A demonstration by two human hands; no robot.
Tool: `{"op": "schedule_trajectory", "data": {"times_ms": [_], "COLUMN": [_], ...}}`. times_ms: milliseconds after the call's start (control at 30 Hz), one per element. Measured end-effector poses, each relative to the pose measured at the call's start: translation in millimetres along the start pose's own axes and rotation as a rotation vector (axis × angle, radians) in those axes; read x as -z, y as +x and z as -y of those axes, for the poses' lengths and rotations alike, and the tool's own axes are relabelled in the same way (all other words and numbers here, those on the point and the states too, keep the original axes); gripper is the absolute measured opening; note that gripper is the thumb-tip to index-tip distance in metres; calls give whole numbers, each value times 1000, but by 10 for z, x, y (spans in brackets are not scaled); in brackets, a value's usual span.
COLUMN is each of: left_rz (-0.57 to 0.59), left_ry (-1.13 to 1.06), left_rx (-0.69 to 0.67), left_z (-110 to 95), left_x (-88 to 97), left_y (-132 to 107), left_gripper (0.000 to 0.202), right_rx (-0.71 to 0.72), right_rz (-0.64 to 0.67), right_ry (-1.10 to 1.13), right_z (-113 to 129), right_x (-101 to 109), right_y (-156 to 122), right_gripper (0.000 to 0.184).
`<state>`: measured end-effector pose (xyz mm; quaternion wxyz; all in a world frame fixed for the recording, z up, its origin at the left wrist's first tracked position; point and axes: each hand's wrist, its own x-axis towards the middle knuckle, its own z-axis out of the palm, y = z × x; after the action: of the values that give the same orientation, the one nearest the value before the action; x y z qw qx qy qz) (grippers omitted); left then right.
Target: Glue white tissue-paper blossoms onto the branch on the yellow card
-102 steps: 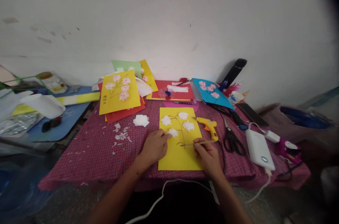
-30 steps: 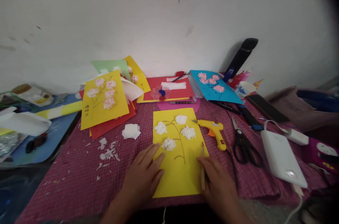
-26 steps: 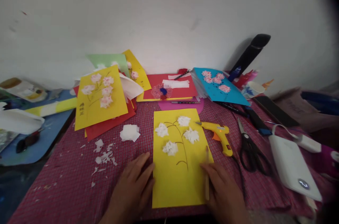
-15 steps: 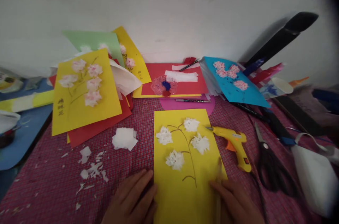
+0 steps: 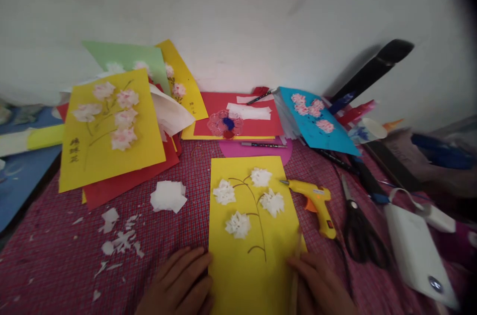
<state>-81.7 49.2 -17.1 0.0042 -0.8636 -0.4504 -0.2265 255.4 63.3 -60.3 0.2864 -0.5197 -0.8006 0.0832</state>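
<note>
A yellow sheet of card (image 5: 238, 285) lies in front of me, bearing a drawn brown stem and several white crumpled-paper flowers (image 5: 237, 224). The lowest curved twig on the stem has no flower on it. At the card's left edge my left hand (image 5: 181, 280) lies with fingers stretched out, touching the edge. My right hand (image 5: 322, 282) rests on the right edge, its fingers closed around a thin pale wooden stick (image 5: 295, 280) that points away from me. Just right of the card lies a yellow glue gun (image 5: 315, 200), its nozzle at the card's edge.
Black-handled scissors (image 5: 359, 230) and a white box-like device (image 5: 417, 250) lie to the right. Stacked white paper squares (image 5: 168, 196) and torn scraps (image 5: 124, 240) are on the left. Finished flower cards (image 5: 112, 166) lean behind them; a blue card (image 5: 316, 123) stands at back right.
The whole scene has shifted slightly left in view as the head turned. Both hands stay at the card's edges, and the stick remains in the right hand.
</note>
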Motion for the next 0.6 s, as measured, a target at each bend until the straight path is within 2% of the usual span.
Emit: {"op": "schedule_trajectory", "data": {"times_ms": [167, 367, 500, 600], "left_rz": [-12, -228, -376, -368], "left_ry": [-87, -356, -417, -382], "left_rx": [79, 257, 361, 416], "left_z": [-96, -158, -182, -215], "left_x": [89, 207, 230, 265], "left_y": [-11, -135, -170, -163], "left_gripper": [18, 12, 18, 27], "right_rx": [12, -35, -39, -29], "right_rz": [-79, -86, -78, -72], "right_ry": [16, 83, 63, 58], "right_z": [129, 222, 207, 210], "right_x": [18, 5, -18, -19], "right_y": [91, 131, 119, 128], "right_gripper": [26, 23, 24, 24]}}
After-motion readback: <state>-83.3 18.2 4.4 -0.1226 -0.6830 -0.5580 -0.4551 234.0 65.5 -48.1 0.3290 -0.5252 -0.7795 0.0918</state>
